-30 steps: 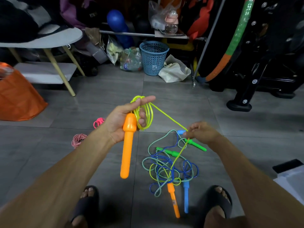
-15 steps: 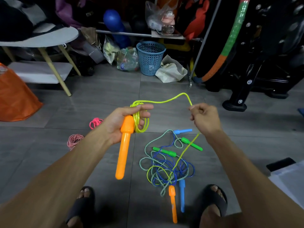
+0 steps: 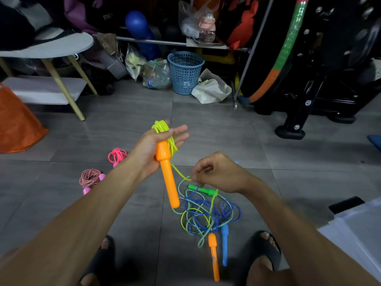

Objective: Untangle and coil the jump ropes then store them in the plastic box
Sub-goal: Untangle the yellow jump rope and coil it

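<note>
On the grey tiled floor (image 3: pixel 61 182), toward its left side, lie two ropes that look finished: a red-and-white coil (image 3: pixel 90 178) with pink handles and, just beyond it, a pink coil (image 3: pixel 117 154), set apart from the tangle, probably so they stay out of it. Next comes the left hand (image 3: pixel 156 145), palm up with fingers nearly straight, serving as a spool: the yellow-green rope (image 3: pixel 165 131) is looped round the palm and fingers, and the orange handle (image 3: pixel 167 174) is trapped against the palm by the thumb and hangs down, anchoring the coil's start. To its right, the right hand (image 3: pixel 218 174) is curled, fingertips pinching the same rope's free run low, likely to feed the next loop under tension. Below it on the floor lies the tangle (image 3: pixel 208 213) of blue and green-white ropes with the second orange handle (image 3: pixel 213 256), a blue handle (image 3: pixel 224 246) and a green handle (image 3: pixel 203 190). At the floor's right edge a pale plastic box (image 3: pixel 354 230) waits.
</note>
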Demonstrator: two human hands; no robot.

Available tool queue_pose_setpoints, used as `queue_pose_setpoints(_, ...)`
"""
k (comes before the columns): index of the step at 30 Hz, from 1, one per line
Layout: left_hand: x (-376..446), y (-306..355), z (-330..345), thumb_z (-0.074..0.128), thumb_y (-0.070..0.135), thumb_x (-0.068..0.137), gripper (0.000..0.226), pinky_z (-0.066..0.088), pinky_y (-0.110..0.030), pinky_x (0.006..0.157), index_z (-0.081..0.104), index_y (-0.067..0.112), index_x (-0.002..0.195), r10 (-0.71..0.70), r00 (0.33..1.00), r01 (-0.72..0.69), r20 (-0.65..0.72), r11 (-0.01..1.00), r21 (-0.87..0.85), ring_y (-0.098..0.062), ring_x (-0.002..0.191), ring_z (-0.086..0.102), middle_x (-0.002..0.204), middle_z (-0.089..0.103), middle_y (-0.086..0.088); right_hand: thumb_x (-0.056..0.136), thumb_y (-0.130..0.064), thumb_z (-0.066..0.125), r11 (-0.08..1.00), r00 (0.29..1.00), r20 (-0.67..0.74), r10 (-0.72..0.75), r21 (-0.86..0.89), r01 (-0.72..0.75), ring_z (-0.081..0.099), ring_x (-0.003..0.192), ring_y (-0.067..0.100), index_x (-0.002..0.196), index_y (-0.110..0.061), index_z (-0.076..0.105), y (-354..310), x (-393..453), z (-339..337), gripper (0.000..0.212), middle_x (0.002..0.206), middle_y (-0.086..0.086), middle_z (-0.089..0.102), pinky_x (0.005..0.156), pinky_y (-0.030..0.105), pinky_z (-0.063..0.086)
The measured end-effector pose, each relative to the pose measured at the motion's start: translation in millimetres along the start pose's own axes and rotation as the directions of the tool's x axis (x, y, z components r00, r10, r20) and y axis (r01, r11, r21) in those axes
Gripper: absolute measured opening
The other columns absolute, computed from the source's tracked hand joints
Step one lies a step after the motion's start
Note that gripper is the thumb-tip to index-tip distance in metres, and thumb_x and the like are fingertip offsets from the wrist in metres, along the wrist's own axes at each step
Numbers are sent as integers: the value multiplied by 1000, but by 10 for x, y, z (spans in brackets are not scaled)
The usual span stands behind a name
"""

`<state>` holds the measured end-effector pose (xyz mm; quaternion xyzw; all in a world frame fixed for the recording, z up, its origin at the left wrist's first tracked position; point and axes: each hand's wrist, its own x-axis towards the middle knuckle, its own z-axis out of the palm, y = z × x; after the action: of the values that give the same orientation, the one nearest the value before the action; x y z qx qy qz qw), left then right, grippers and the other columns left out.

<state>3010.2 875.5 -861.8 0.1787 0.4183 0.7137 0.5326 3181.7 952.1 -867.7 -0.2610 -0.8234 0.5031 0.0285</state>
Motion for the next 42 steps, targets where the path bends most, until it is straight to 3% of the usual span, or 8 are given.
queue_pose_setpoints(4, 49, -118, -20, 43, 1, 96, 9, 53, -32, 85, 46, 9, 94, 61, 997, -41, -50, 942, 333, -20, 84, 70, 99, 69, -13, 83, 8, 56, 985, 997, 78, -28, 171, 14, 58, 55, 7, 93, -9, 70, -147, -77, 0, 24, 70, 6, 69, 56, 17, 46)
queue_pose_setpoints(7, 35, -212, -25, 49, 4, 95, 9, 56, -36, 73, 53, 0, 87, 19, 1000, -20, 10, 686, 727, -14, 64, 68, 75, 70, -5, 81, 16, 50, 974, 998, -49, -39, 220, 49, 59, 59, 16, 94, -7, 65, -157, -76, -9, 30, 70, 9, 68, 58, 24, 49)
queue_pose_setpoints(12, -105, -224, 45, 47, 30, 98, 28, 50, -26, 54, 53, 4, 91, -306, 943, 14, 130, 425, 905, -19, 49, 63, 68, 68, -12, 78, -16, 72, 951, 956, -258, -140, -303, 57, 56, 64, 19, 87, -27, 53, -19, -28, -80, 23, 67, -4, 59, 65, 40, 48)
queue_pose_setpoints(18, -160, -65, 12, 66, 15, 87, 18, 46, -22, 49, 64, -3, 88, -433, 888, 21, 157, 378, 925, -16, 45, 55, 54, 61, -3, 78, -28, 72, 854, 912, -327, -247, -518, 46, 48, 67, 11, 92, -18, 57, -35, 34, -73, 23, 68, -15, 49, 68, 28, 33)
queue_pose_setpoints(27, -201, 172, 19, 67, 7, 70, 5, 38, -18, 36, 72, 9, 69, -223, 905, 80, 361, 925, 371, -12, 35, 46, 46, 51, -4, 86, -25, 56, 843, 911, -411, -19, -497, -207, 53, 71, 30, 66, -15, 55, 285, 200, -90, 23, 64, 3, 54, 64, 34, 42)
queue_pose_setpoints(31, -186, 168, -12, 58, 12, 82, 14, 38, -17, 36, 68, 5, 77, -207, 945, 105, 252, 925, 365, -13, 36, 47, 49, 51, -4, 90, -10, 57, 972, 911, -345, 225, 10, -236, 65, 52, 7, 67, -13, 59, 345, 250, -78, 23, 65, 9, 66, 58, 32, 49)
queue_pose_setpoints(35, -115, 115, -75, 48, 13, 94, 20, 41, -18, 37, 61, 1, 84, -228, 973, 188, 42, 883, 431, -11, 38, 50, 50, 51, -4, 90, -5, 59, 761, 844, -504, 186, 616, 201, 68, 59, 13, 85, -11, 57, 22, 175, -283, 8, 75, 8, 71, 60, 22, 51)
queue_pose_setpoints(42, -158, 100, -71, 51, 16, 86, 22, 42, -18, 39, 63, 5, 72, -275, 957, 223, 94, 901, 373, -14, 39, 50, 50, 54, -5, 78, -11, 74, 850, 699, -662, 270, 505, 150, 57, 53, 6, 75, -14, 62, 122, 21, -615, 13, 60, -2, 66, 53, 17, 42)
